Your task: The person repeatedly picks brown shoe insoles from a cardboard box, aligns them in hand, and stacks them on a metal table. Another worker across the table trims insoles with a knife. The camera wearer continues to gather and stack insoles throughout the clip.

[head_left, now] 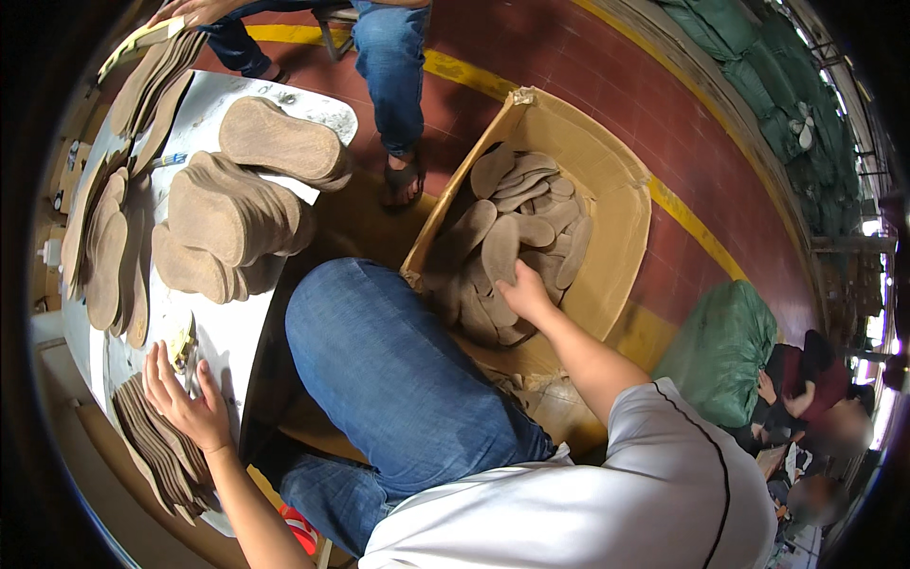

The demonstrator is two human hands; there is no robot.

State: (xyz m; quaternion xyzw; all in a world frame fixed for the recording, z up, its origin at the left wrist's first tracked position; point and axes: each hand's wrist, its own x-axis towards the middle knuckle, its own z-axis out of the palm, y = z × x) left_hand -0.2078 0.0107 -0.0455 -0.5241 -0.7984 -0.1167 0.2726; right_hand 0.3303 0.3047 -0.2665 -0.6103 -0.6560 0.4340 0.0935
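Brown insoles (pixel 542 180) lie heaped in a cardboard box (pixel 618 213) on the floor to my right. My right hand (pixel 521 289) reaches into this box, its fingers closed on the end of one insole (pixel 500 248). On the white table (pixel 237 332) at my left, my left hand (pixel 188 403) rests with its fingers stretched out. Beside those fingers is a small yellow and metal thing (pixel 183 346) that I cannot make out clearly. A row of insoles (pixel 156 441) stands on edge just below that hand.
Several insole stacks (pixel 227 204) cover the table's far part, with more insoles (pixel 114 256) along its left side. Across from me sits a person in jeans (pixel 387 76). Green sacks (pixel 720 346) and other people are at the right. My knee (pixel 370 322) lies between table and box.
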